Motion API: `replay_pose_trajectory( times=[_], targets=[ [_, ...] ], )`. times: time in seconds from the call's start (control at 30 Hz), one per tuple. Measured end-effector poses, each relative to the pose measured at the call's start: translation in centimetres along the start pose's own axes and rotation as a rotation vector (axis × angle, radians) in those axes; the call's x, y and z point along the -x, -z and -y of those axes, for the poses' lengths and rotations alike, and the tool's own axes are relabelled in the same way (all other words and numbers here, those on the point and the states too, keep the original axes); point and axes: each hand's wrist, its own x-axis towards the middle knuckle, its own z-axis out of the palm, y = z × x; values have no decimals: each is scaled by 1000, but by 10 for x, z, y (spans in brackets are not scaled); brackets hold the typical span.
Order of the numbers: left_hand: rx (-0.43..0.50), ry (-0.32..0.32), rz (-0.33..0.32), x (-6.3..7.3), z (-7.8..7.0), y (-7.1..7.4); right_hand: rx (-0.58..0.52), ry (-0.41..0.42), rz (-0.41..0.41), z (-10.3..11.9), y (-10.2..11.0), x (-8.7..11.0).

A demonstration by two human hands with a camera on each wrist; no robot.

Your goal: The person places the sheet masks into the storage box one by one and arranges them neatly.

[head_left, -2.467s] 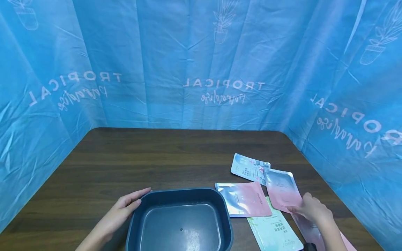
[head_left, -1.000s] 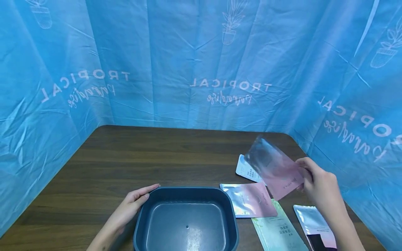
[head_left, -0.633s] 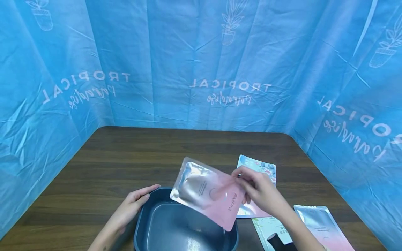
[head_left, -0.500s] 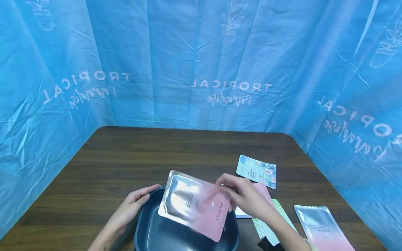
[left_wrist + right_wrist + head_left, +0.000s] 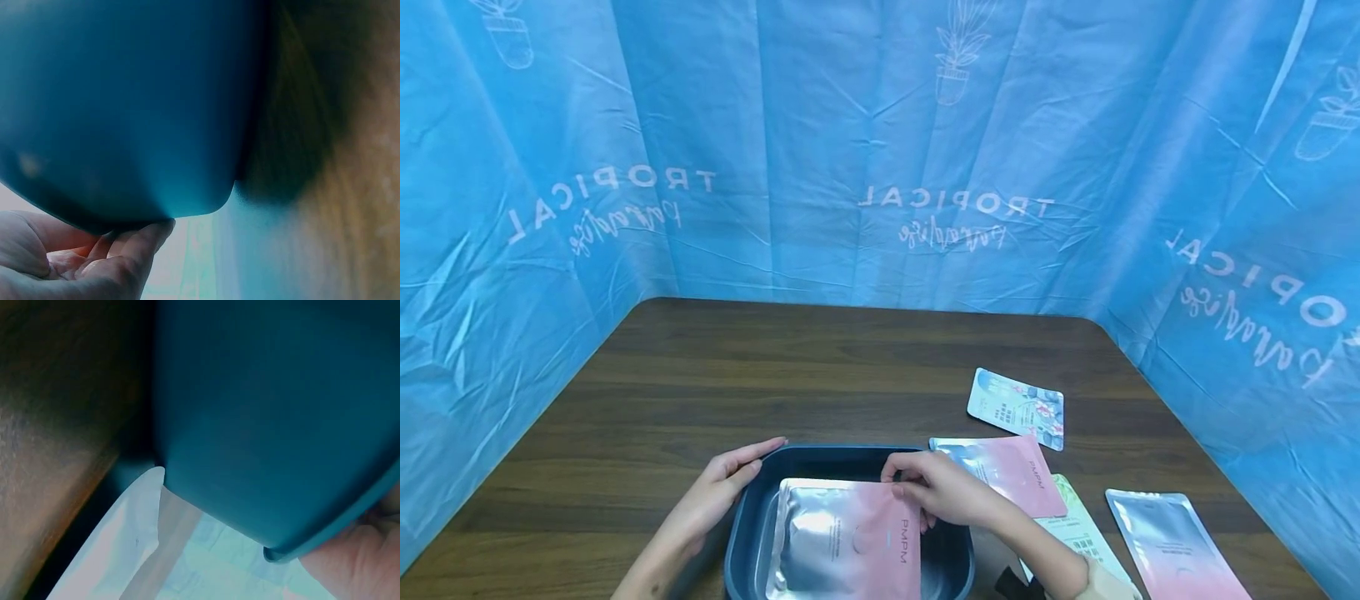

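Observation:
A dark blue plastic tub (image 5: 850, 451) stands at the table's near side. My left hand (image 5: 707, 504) holds its far left corner, thumb and index finger along the rim; the left wrist view shows those fingers (image 5: 119, 259) against the tub's edge. Inside the tub, a silver-and-pink sheet mask packet (image 5: 827, 542) lies nearly flat, marked PMPM. My right hand (image 5: 940, 492) reaches over the right rim and pinches the packet's far right corner between thumb and fingers. The right wrist view shows mostly the tub's outer wall (image 5: 262, 425), with part of the hand at its edge.
Right of the tub lie a blue-and-pink packet (image 5: 1011, 471), a green packet (image 5: 1082, 533) partly beneath it, and a small floral blue packet (image 5: 1018, 407) behind. Another silver-and-pink packet (image 5: 1172, 542) lies farther right. A blue curtain (image 5: 880, 167) surrounds the wooden table (image 5: 775, 367).
My right hand picked up the silver-and-pink packet from the table's right side, carried it left over the tub, and lowered it inside. The left hand has stayed on the tub's corner.

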Motion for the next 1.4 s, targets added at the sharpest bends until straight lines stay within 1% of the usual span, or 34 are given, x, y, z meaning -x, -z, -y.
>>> replay_pose_trajectory(
  times=[0.17, 0.27, 0.4, 0.6, 0.7, 0.93, 1.03, 1.13, 1.3, 1.37, 1.4],
  targets=[
    [-4, -3, 7, 1, 0, 1, 105, 24, -15, 1, -5, -3],
    [-2, 4, -10, 0, 0, -1, 209, 49, -17, 2, -8, -5],
    [-12, 18, -41, 0, -1, -3, 376, 99, -14, 4, -13, -8],
    [-28, 20, -58, -1, -1, -4, 551, 150, -18, 3, -19, -13],
    [-34, 24, -67, -1, -1, -5, 623, 148, -15, 1, -22, -15],
    [-37, 41, -75, -1, -1, -5, 811, 83, 20, 0, -28, -17],
    [-47, 48, -82, 0, -1, -5, 903, 101, 5, 1, -30, -18],
    [-54, 51, -90, 0, -1, -6, 992, 145, -28, 1, -30, -19],
    [-52, 52, -95, -1, 0, -6, 1098, 203, -75, 3, -30, -18],
    [-53, 52, -92, 0, 0, -6, 1091, 212, -94, 5, -29, -16],
    [-54, 52, -90, 0, 0, -6, 1068, 214, -104, 6, -27, -15]
  ],
)
